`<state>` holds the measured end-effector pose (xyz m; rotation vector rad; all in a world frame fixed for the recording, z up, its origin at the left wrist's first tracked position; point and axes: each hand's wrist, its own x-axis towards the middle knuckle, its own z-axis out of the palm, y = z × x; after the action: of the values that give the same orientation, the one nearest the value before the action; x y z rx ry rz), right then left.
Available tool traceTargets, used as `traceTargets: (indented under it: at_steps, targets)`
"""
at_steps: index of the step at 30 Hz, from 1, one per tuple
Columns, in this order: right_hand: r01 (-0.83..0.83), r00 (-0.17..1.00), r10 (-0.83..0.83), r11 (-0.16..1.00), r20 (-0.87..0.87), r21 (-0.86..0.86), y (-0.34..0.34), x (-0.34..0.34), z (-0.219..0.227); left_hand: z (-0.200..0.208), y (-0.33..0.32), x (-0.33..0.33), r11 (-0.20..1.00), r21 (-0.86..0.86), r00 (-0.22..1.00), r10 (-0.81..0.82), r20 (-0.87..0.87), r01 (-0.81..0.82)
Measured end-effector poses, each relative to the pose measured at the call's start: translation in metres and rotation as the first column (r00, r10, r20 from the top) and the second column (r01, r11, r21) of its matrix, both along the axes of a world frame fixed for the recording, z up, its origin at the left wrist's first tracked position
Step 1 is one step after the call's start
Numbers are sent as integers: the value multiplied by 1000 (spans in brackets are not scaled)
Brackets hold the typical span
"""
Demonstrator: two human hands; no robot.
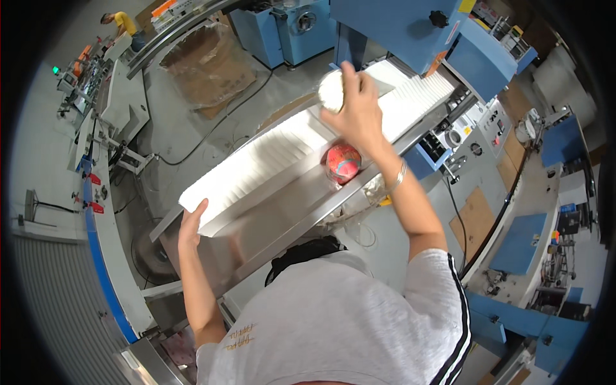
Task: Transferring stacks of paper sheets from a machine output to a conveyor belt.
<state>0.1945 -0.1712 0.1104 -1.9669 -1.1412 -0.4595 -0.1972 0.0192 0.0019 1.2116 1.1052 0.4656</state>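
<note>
A long row of thin white sheets (pixel 269 154), packed on edge, lies slanting in a metal trough (pixel 269 218). At the row's near left end, my left hand (pixel 190 226) grips the end, its thumb up along the corner; the other fingers are partly hidden. Over the row's middle, my right hand (pixel 360 109) is raised and closed around a round white object (pixel 331 91). Motion blur keeps me from telling its exact kind. Below that hand, a round red object (pixel 343 163) with coloured print rests in the trough beside the sheets.
A blue machine (pixel 391 32) stands over the row's far right end. On the floor beyond the trough is a cardboard box lined with clear plastic (pixel 208 64). Black cables (pixel 212 131) cross the floor. Far left, a person in yellow (pixel 125 25) bends over equipment.
</note>
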Motion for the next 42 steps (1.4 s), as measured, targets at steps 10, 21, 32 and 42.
traceTargets:
  at_steps: [10,21,32,42]
  targets:
    - [209,945,-324,713,-51,-669,58,185,-89,10,5,15,999,15,999,36,-4,-35]
    - [-138,990,56,543,-128,-828,79,113,-61,18,-5,17,998,9,998,67,4,-67]
    - [-440,896,185,482,-403,-758,90,73,-76,7,-11,11,998,-16,997,56,50,-55]
    - [-482,876,289,512,-386,-711,89,-63,-54,6,-8,-74,993,-34,993,118,28,-117]
